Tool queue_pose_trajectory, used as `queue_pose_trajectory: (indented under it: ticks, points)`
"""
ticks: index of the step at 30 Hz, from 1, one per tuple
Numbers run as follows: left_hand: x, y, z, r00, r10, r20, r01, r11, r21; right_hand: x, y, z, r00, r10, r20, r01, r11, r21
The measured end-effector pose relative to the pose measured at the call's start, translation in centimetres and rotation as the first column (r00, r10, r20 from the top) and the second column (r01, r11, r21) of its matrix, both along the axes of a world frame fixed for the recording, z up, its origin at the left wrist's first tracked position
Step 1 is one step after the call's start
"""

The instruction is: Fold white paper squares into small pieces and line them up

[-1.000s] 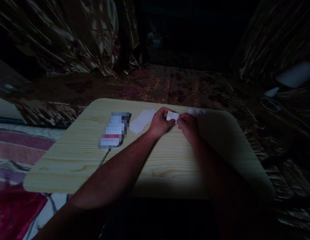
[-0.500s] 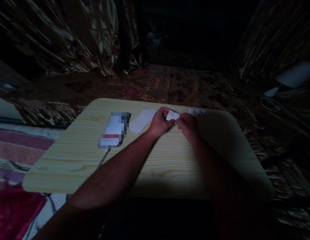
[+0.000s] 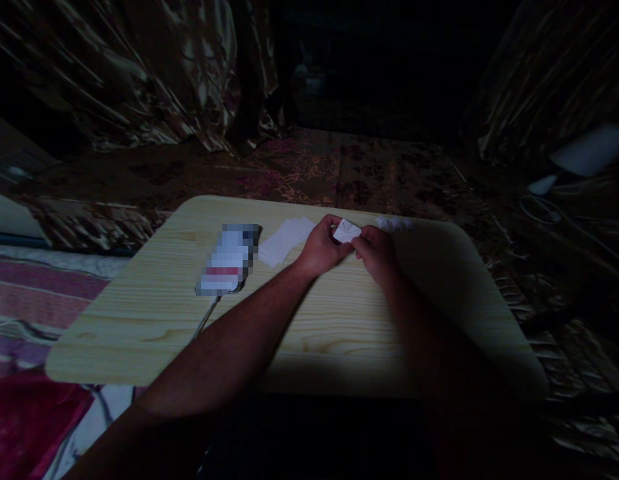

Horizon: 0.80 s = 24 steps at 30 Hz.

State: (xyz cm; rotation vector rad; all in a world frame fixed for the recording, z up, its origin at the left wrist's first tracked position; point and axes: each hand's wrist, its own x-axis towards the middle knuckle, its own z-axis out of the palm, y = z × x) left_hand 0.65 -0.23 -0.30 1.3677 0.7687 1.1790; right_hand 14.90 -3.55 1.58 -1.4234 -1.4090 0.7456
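Both my hands meet over the far middle of a light wooden table (image 3: 309, 327). Between them is a small folded white paper (image 3: 346, 231) with creases across its face. My left hand (image 3: 322, 247) pinches its left side with curled fingers. My right hand (image 3: 375, 251) pinches its right edge. The paper is held just above the tabletop.
A stack of white paper sheets (image 3: 284, 240) lies left of my hands. Further left lies a blurred phone-like object (image 3: 228, 261) with a cable (image 3: 205, 320) running off the table's near edge. A crumpled white piece (image 3: 394, 223) sits at the far right. Dark patterned fabric surrounds the table.
The folded paper has tilted and shifted slightly up and to the right between my fingers. My arms have stayed in place.
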Motion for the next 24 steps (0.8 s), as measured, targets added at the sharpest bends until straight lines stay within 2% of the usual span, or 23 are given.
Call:
queue_pose_trajectory:
  ticks: [5,24]
  points:
    - [-0.07,-0.01,0.12,1.000,-0.008,-0.002,0.008,1.000,0.007,-0.11,-0.07,0.12,1.000,-0.015,-0.005,0.015,0.999,-0.034]
    - [-0.19,-0.20,0.36,0.998,-0.021,-0.067,0.024,0.999,0.048,-0.13,-0.14,0.26,0.999,-0.009,0.047,0.010,1.000,-0.022]
